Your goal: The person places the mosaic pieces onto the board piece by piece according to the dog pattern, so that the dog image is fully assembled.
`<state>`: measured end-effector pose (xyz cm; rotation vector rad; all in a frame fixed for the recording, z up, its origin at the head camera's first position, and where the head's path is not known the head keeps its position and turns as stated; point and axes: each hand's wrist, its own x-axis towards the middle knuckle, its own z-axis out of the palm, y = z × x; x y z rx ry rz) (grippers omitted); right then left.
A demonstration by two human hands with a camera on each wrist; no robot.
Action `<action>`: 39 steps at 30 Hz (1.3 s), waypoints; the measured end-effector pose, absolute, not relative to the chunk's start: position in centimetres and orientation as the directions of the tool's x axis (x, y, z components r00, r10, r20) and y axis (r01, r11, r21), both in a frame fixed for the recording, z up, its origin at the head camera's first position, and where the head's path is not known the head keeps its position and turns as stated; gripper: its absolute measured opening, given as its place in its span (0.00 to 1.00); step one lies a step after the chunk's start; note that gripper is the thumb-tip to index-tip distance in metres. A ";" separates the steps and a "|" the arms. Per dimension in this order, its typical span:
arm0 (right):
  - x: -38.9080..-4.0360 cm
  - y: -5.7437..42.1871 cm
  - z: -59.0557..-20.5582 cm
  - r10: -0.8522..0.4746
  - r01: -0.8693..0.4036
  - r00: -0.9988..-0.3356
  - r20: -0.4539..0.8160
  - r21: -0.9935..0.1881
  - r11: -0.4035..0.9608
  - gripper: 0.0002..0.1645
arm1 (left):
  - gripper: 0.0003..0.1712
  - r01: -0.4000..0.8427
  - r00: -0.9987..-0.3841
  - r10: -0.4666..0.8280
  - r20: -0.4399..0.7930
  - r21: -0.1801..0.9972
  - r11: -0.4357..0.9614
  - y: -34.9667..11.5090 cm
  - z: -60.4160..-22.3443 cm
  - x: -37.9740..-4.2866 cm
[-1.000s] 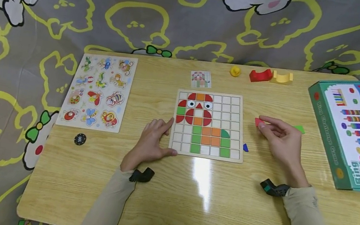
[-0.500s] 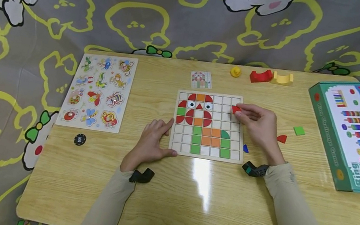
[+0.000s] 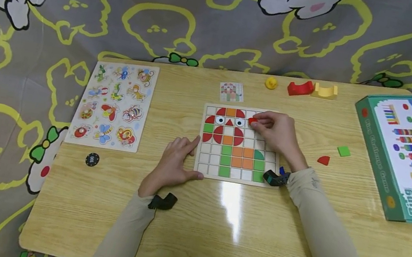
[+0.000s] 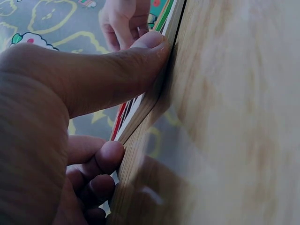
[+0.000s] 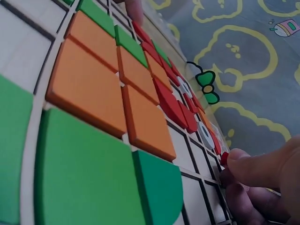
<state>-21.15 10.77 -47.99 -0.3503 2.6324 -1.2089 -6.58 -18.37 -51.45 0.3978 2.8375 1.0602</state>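
Observation:
A wooden grid board [image 3: 205, 157] carries red, orange, green and white tiles, two of them with printed eyes. My left hand [image 3: 173, 162] rests at its near left corner, thumb along the front edge and index finger against the left side. My right hand [image 3: 279, 134] pinches a small red tile [image 3: 252, 121] over the upper grid, just right of the right eye tile [image 5: 205, 135]. In the right wrist view, thumb and fingers mostly hide the red tile. A red quarter-round tile [image 3: 323, 160] and a green square tile [image 3: 344, 151] lie right of the board.
A blue tile [image 3: 282, 171] lies by the board's right edge, partly behind the wrist camera. Behind the board are a picture card [image 3: 231, 91], a yellow duck [image 3: 271, 83] and red and yellow blocks [image 3: 301, 88]. An insect puzzle [image 3: 146, 111] lies left, a game box [image 3: 378, 159] right.
My right hand has carried the red tile leftward from the table beside the board to above the grid. The other red tile and the green square came into full view. My left hand stayed put.

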 end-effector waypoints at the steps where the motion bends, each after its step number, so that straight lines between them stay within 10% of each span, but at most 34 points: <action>1: -21.1 10.7 -48.0 -0.314 -0.131 -0.944 -0.100 -0.759 0.638 0.16 | 0.63 0.211 -0.962 0.272 0.009 0.653 0.727 -18.4 -51.4 -6.6; 39: -20.9 13.4 -47.9 -0.310 -0.229 -0.950 0.038 -0.760 0.608 0.14 | 0.64 0.228 -0.962 0.272 0.036 0.658 0.718 -18.3 -51.6 -6.5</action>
